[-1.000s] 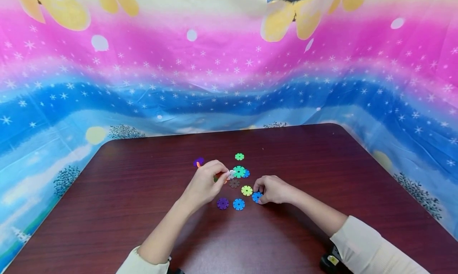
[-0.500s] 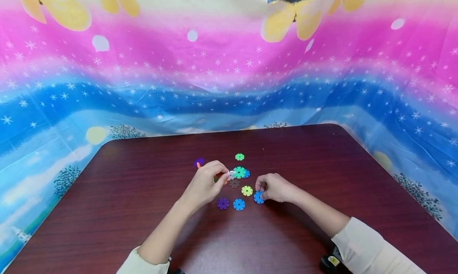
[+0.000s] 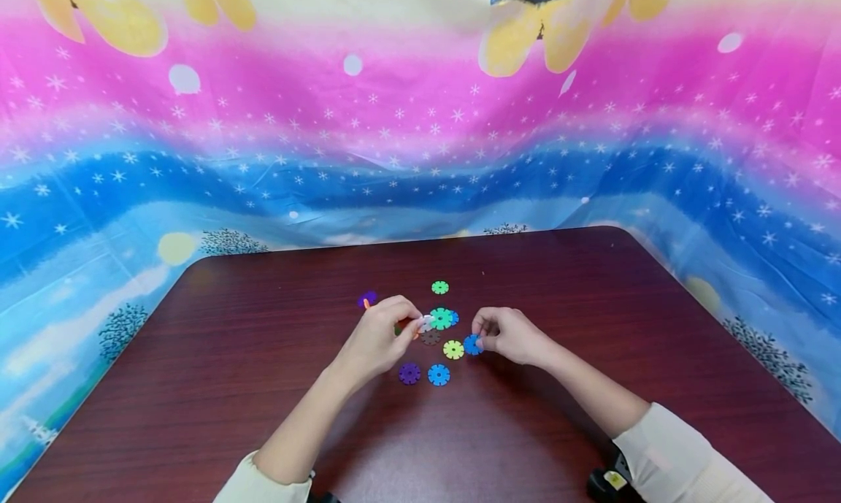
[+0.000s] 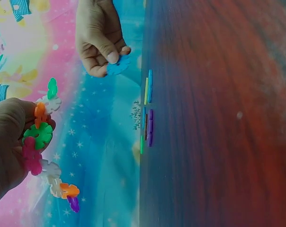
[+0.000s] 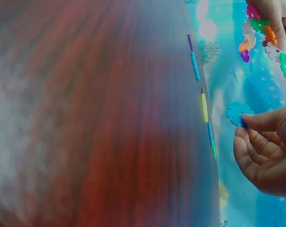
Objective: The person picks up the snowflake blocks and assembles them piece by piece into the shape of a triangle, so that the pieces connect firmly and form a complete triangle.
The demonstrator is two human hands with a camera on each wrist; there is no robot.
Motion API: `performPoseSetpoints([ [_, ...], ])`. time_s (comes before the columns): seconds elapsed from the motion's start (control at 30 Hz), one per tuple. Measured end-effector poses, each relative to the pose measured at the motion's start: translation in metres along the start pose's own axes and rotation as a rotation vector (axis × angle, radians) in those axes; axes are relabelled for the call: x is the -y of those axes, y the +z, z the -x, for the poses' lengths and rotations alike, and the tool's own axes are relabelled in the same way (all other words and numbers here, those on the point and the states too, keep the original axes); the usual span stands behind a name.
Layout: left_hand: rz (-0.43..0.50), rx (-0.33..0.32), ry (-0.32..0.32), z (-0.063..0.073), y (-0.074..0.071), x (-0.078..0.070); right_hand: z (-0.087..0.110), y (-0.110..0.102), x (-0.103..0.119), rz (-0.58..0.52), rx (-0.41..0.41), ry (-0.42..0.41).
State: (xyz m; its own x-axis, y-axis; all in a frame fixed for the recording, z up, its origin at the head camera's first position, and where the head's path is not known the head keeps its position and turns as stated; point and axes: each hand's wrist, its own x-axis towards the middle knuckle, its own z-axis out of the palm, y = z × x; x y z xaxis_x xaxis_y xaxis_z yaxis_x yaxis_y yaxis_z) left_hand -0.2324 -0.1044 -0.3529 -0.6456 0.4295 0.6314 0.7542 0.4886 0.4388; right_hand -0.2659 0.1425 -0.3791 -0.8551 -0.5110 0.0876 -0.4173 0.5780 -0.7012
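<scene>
My left hand (image 3: pixel 377 336) holds a chain of interlocked notched plastic discs, raised above the table. In the left wrist view the chain runs from a green end disc (image 4: pixel 52 88) through white, orange, green and a magenta disc (image 4: pixel 32 156) to a purple end disc (image 4: pixel 74 204). My right hand (image 3: pixel 511 335) pinches one loose blue disc (image 5: pixel 238 113) by its edge between thumb and fingers, also off the table. In the head view this blue disc overlaps the right side of a yellow-green disc (image 3: pixel 453 350) lying flat. A gap separates the blue disc from the chain.
Loose discs lie flat on the dark wooden table (image 3: pixel 263 386): a green disc (image 3: pixel 439 288) farthest back, a brown disc (image 3: pixel 430 337), a purple disc (image 3: pixel 409 374) and a blue disc (image 3: pixel 439 375) in front. Another blue disc (image 3: pixel 454 317) is partly hidden behind the chain. A patterned cloth (image 3: pixel 394 145) surrounds the table.
My right hand has lifted the blue disc from the tabletop and moved it slightly away from me. The left hand and chain have hardly moved.
</scene>
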Motion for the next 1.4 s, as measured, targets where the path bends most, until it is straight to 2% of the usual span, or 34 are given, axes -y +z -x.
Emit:
performPoseSetpoints([
  [0.27,0.002,0.046,-0.036,0.001,0.001,0.0,0.0,0.0,0.0,-0.117,-0.132,-0.024],
  [0.63,-0.013,0.071,-0.054,0.001,0.001,-0.003,0.001,0.001,0.009,-0.205,-0.219,-0.079],
  [0.87,-0.018,0.086,-0.066,0.001,0.001,-0.003,0.004,0.001,0.017,-0.234,-0.22,-0.095],
  [1.17,-0.022,0.102,-0.081,0.002,0.001,-0.002,0.014,-0.005,0.049,-0.21,-0.219,-0.113],
  [1.4,-0.016,0.112,-0.094,0.002,0.0,-0.003,0.015,-0.005,0.052,-0.183,-0.226,-0.139],
])
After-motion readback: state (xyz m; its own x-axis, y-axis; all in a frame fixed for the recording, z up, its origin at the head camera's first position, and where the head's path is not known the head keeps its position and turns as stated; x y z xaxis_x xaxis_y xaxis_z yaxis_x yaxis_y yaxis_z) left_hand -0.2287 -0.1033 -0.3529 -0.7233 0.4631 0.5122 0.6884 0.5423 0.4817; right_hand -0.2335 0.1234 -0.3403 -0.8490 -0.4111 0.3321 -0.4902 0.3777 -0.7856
